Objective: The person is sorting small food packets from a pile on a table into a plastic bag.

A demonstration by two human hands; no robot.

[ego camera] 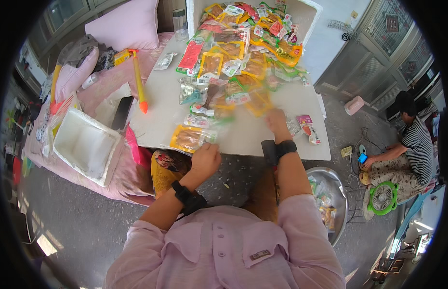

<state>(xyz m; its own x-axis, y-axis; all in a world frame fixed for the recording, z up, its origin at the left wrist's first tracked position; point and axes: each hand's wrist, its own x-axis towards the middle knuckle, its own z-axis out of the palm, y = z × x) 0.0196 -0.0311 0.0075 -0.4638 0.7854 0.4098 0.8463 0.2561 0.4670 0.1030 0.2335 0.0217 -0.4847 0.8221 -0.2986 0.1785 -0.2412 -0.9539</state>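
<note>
Many vacuum-sealed food packets lie heaped from a white foam box (312, 21) onto the pale table (296, 108). At the near edge my left hand (206, 159) touches the lower right corner of a yellow-edged packet (188, 138); its fingers are curled, and whether they grip it is unclear. My right hand (275, 121) is over the table, its fingers blurred, beside a blurred yellow packet (258, 103); I cannot tell whether it holds it. A silver-and-teal packet (189, 91) lies left of the centre. Right of my right hand sits a small purple-and-red packet (308, 128).
An empty foam box (86, 144), a phone (122, 112) and a yellow-orange toy (138, 79) rest at left on a pink cover. A glass jar (180, 25) stands behind. A metal basin (339, 202) with packets is at lower right. A person (413, 144) sits beyond, near a green fan (383, 198).
</note>
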